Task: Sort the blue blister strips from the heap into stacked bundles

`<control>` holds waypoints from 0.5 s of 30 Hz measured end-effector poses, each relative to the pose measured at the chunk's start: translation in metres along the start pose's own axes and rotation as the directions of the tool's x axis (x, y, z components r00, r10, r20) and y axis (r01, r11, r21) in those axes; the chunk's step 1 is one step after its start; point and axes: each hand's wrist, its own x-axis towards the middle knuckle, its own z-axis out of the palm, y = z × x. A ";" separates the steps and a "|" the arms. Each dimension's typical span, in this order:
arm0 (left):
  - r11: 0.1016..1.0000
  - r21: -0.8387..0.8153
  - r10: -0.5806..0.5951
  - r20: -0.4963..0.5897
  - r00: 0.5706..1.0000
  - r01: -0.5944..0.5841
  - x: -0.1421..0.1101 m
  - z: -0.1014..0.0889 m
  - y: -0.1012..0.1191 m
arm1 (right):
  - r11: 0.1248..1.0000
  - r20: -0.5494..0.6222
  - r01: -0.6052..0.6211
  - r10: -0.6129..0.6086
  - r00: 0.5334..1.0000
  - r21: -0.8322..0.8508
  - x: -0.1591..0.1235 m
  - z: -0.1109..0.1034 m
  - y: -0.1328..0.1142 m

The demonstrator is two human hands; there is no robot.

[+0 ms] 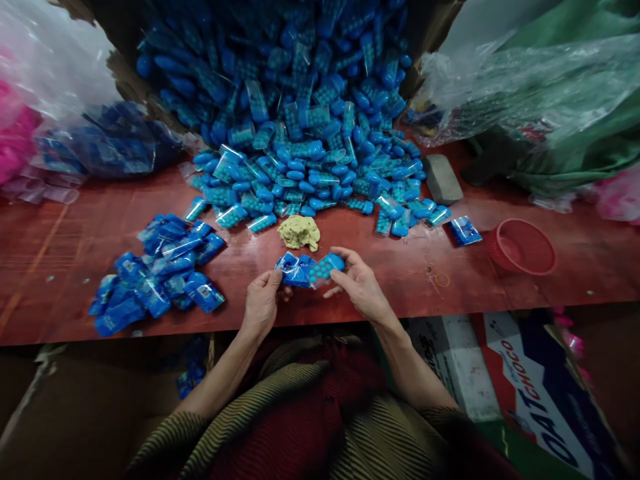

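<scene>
My left hand [263, 297] pinches the left end of a blue printed packet [296, 269] near the front of the red table. In my right hand [361, 285] is a small clear tube of blue balls [324, 269], its blue-capped end between thumb and fingers. The tube's clear end meets the packet's right side; whether it is inside the packet I cannot tell. Just beyond them lies a yellowish lump of putty-like stuff [299, 231]. A pile of blue packets [160, 270] sits to the left, and a large heap of similar tubes [300, 153] spills from behind.
At the right stand a red plastic basket [523, 247], a single blue packet [465, 231] and a grey block [443, 179]. Plastic bags [110, 140] flank the heap. Below the table's front edge are cardboard boxes [530, 393].
</scene>
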 end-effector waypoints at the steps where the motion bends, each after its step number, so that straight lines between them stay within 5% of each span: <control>1: 1.000 0.000 0.002 0.002 1.000 -0.002 0.000 -0.001 0.000 | 1.000 0.017 -0.007 0.007 1.000 0.004 -0.001 -0.001 0.000; 15: 1.000 -0.011 0.015 -0.019 1.000 -0.015 -0.004 0.005 0.001 | 0.981 -0.157 0.168 -0.181 0.971 -0.096 -0.013 0.010 0.030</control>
